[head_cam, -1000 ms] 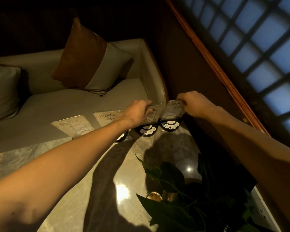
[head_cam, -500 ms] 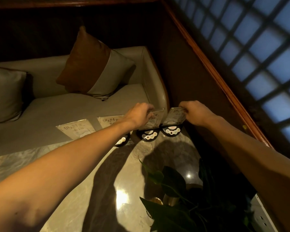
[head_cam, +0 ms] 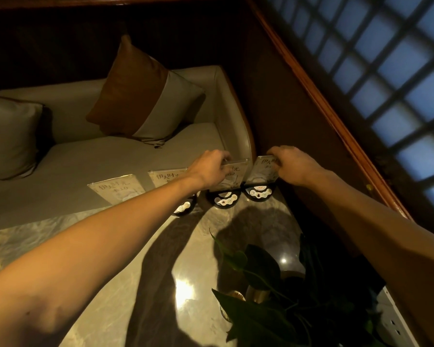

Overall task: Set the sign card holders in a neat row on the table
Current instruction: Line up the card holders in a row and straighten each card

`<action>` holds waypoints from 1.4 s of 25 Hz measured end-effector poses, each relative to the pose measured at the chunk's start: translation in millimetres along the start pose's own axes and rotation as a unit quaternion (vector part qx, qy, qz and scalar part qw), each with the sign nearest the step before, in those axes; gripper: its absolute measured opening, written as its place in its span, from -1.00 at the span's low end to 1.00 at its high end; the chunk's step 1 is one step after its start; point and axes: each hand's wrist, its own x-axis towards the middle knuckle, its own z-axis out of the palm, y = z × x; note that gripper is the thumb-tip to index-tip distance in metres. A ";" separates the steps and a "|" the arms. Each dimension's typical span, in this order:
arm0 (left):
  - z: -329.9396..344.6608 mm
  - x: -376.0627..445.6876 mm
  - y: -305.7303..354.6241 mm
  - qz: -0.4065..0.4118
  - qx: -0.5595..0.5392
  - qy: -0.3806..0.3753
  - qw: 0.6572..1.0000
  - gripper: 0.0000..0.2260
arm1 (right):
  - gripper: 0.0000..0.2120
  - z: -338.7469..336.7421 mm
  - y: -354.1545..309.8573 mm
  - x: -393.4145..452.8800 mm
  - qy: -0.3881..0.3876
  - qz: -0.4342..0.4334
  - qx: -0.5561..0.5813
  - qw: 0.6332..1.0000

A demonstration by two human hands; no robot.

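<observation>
Reaching across a marble table [head_cam: 125,284] past a leafy plant [head_cam: 268,291], both arms stretch to its far edge. Four card holders stand there in a row: the left hand [head_cam: 208,169] pinches the third holder [head_cam: 232,180], the right hand [head_cam: 292,165] grips the fourth holder [head_cam: 262,171]. Beyond sits a sofa [head_cam: 90,161] with cushions.
</observation>
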 end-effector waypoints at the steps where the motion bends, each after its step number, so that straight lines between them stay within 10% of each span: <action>1: -5.7 -2.3 -1.4 -0.003 0.001 -0.004 1.000 -0.68 | -0.50 -1.0 -1.7 -1.4 0.005 0.004 -0.032 0.999; 7: -61.9 -30.2 -34.9 -0.042 0.056 -0.060 0.996 -0.47 | -0.50 -13.5 -41.2 -5.2 0.168 -0.037 -0.094 0.981; 13: -63.4 -52.4 -71.2 -0.089 0.216 -0.099 0.967 -0.63 | -0.68 11.0 -90.6 6.4 0.020 -0.134 -0.112 0.984; 35: -44.2 -50.6 -65.8 -0.072 0.136 -0.032 0.988 -0.64 | -0.85 21.2 -93.3 6.5 0.015 -0.127 -0.104 0.986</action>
